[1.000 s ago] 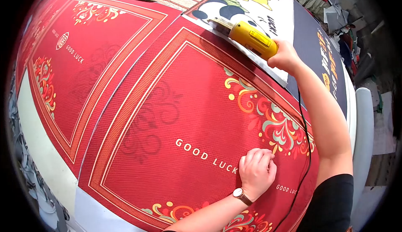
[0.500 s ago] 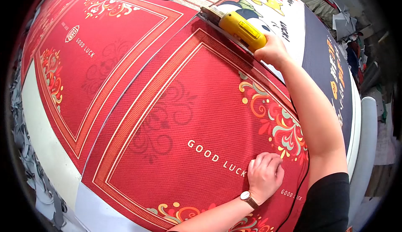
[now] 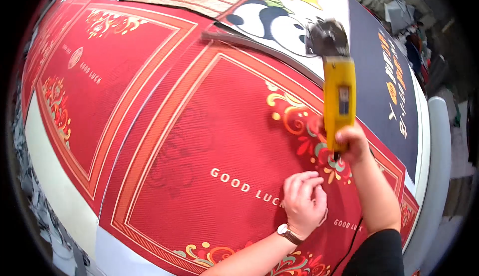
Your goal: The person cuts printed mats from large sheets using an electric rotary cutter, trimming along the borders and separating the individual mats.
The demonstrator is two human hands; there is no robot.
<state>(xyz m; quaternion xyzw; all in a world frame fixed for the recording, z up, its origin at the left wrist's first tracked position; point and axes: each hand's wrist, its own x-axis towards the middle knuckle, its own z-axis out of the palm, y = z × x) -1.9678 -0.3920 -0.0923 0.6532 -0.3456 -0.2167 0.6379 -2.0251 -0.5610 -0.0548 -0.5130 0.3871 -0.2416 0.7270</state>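
The near red mat (image 3: 239, 131) and left red mat (image 3: 112, 71) both read "GOOD LUCK".

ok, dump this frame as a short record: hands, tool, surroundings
left hand: resting on red GOOD LUCK mat
left wrist: wristwatch
right hand: gripping yellow handheld power cutter
cutter head: motion-blurred, overlapping panda-print mat in view
other mats: navy, lettered
far right: grey roll
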